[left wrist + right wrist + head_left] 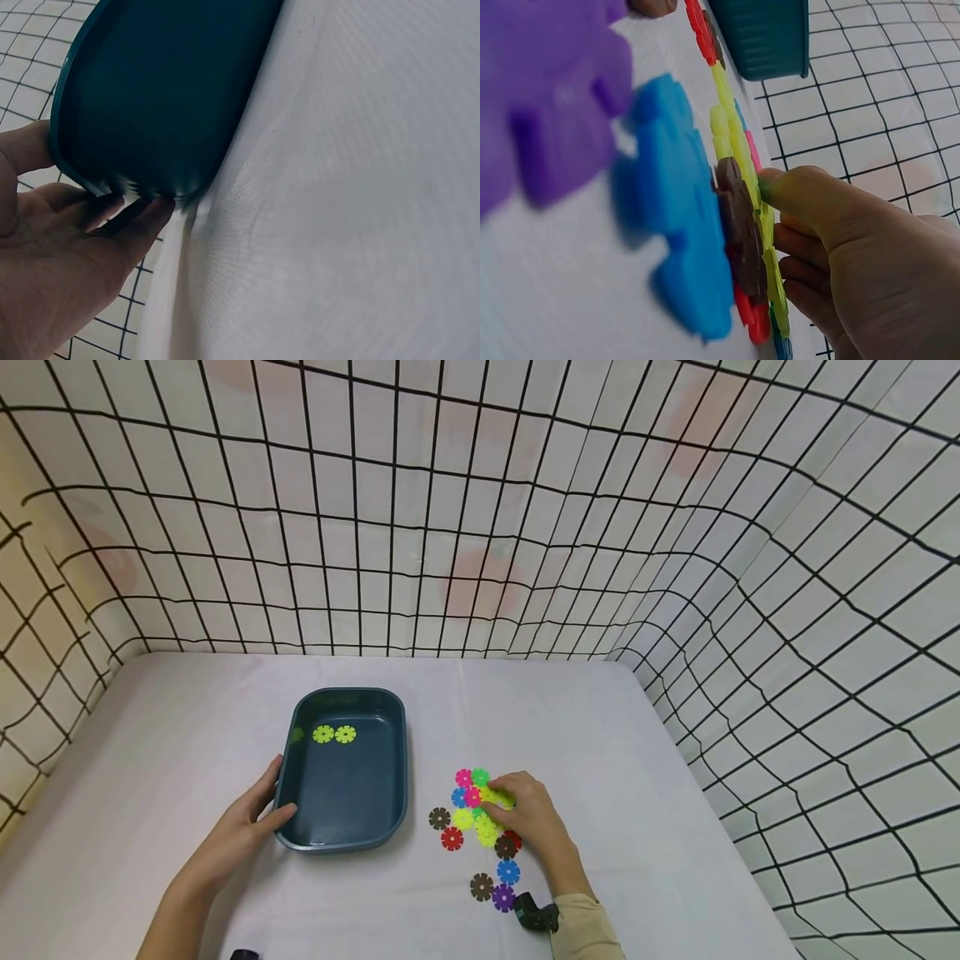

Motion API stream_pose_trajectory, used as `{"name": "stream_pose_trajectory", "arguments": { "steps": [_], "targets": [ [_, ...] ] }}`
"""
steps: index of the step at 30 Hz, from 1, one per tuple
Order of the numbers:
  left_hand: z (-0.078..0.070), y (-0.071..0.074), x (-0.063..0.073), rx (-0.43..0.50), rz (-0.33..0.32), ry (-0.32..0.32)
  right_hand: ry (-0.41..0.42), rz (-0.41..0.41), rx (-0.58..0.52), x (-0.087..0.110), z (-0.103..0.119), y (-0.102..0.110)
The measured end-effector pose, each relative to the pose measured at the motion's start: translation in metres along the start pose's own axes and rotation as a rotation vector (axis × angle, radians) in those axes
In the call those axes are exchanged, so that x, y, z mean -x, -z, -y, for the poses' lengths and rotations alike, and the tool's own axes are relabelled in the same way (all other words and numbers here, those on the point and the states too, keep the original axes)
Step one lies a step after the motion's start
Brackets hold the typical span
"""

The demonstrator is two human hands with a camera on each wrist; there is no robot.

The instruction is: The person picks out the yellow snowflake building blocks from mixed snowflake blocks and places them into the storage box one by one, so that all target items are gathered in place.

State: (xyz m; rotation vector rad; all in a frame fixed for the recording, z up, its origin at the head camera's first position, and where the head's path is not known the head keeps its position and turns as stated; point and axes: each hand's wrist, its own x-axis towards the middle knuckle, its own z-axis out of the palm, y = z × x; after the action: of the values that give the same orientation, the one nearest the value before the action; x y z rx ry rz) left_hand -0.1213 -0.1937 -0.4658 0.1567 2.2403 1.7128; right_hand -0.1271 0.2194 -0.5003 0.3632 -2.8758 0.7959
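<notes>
A dark teal plastic tray (352, 793) lies on the white-covered table, with two yellow snowflake discs (334, 735) at its far end. My left hand (242, 828) grips the tray's near-left side, thumb over the rim and fingers against the outer wall (150, 197). To the right of the tray is a loose group of snowflake discs in pink, green, blue, red, brown and yellow. Over its right side, my right hand (528, 810) pinches a yellow snowflake disc (495, 796) between thumb and fingers. In the right wrist view, the thumb (787, 184) meets the yellow discs' edge.
Nearer me lie a blue disc (508, 872), a brown disc (482, 886) and a purple disc (503, 897). A black wrist device (536, 913) sits beside the right sleeve (583, 927). Black wire mesh (390, 527) over white sheeting borders the table at the back and sides.
</notes>
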Motion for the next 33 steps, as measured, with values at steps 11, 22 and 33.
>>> {"name": "stream_pose_trajectory", "arguments": {
  "steps": [11, 22, 33],
  "targets": [
    [0.001, 0.001, 0.001, 0.009, 0.002, -0.007, 0.012, 0.005, 0.022, 0.0, 0.001, 0.0],
    [0.0, 0.0, 0.001, 0.002, 0.002, 0.007, 0.032, -0.023, 0.024, -0.006, 0.007, 0.004],
    [0.0, 0.001, 0.0, -0.003, 0.004, -0.007, 0.014, -0.01, 0.018, -0.012, 0.019, 0.012]
  ]
}}
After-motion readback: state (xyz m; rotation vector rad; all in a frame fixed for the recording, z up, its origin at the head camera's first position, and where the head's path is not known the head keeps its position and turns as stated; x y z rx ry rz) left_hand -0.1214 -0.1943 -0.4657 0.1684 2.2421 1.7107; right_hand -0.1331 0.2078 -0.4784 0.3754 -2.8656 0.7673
